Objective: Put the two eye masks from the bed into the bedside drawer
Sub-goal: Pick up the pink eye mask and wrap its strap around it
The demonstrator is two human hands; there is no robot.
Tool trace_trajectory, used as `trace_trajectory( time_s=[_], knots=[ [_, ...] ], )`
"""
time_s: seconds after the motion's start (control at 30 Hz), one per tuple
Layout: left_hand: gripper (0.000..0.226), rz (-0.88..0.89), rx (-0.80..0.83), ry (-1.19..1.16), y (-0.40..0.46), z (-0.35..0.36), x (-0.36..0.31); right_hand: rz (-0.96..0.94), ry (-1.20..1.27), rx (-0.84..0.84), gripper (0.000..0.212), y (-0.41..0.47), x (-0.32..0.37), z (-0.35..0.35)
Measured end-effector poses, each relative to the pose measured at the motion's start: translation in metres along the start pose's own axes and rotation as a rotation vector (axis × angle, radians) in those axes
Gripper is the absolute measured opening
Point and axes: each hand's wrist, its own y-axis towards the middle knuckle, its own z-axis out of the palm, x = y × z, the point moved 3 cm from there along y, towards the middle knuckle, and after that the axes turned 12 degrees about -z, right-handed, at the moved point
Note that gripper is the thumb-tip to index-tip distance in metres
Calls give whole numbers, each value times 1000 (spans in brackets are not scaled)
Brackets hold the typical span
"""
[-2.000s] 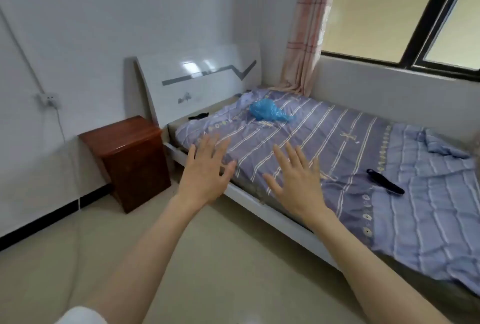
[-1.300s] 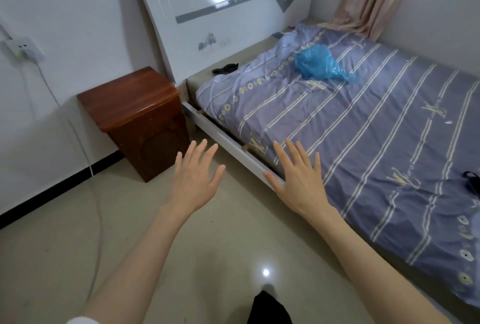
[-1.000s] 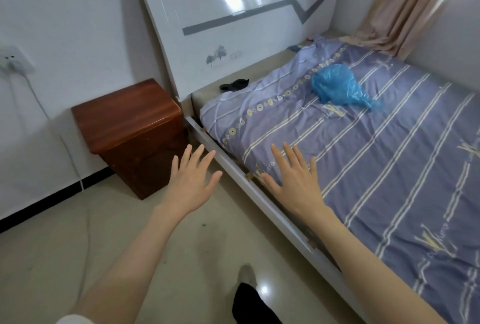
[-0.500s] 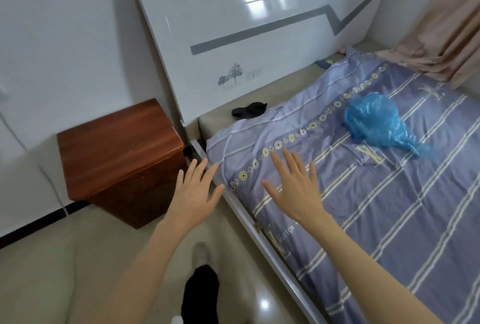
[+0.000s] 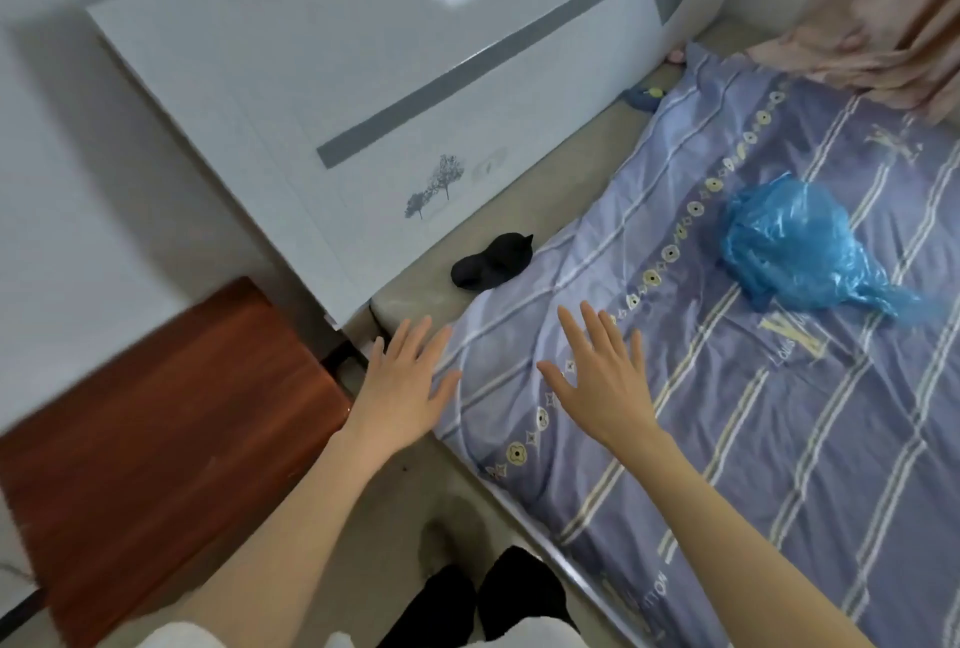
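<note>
One black eye mask (image 5: pixel 492 261) lies crumpled on the bare mattress strip at the head of the bed, just under the white headboard (image 5: pixel 363 91). My left hand (image 5: pixel 404 382) hovers with fingers spread over the bed's near corner, below and left of the mask. Over the purple striped sheet (image 5: pixel 727 413) floats my right hand (image 5: pixel 602 377), also spread and holding nothing. The reddish-brown bedside cabinet (image 5: pixel 156 429) stands at the lower left; only its top shows, and its drawer is hidden. The second eye mask is out of view.
A crumpled blue plastic bag (image 5: pixel 795 247) lies on the sheet to the right. A pink curtain (image 5: pixel 883 24) hangs over the bed's far corner, with a small dark object (image 5: pixel 644 96) near the headboard. My legs and foot (image 5: pixel 467 585) stand on the beige floor between cabinet and bed.
I have walked up to the head of the bed; the cabinet, headboard and black mask have grown closer. Both hands stay spread and empty, now over the bed's corner. The other mask has left the view.
</note>
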Motion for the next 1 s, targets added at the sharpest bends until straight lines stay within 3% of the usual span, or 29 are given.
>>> trace_trajectory(
  time_s=[0.27,0.43,0.6,0.77,0.87,1.0],
  knots=[
    [59,33,216,39,135,55,6,115,47,129,65,101,-82,62],
    [54,28,217,-5,220,107,6,186,69,217,65,170,-136,136],
    [41,53,120,-100,286,140,4,203,51,318,67,194,-161,204],
    [47,62,168,-54,327,167,11,204,-27,135,60,194,-165,219],
    [48,63,183,13,332,173,12,210,-36,109,57,195,-164,221],
    [27,54,74,23,331,167,3,217,-42,127,58,195,-164,218]
  ],
)
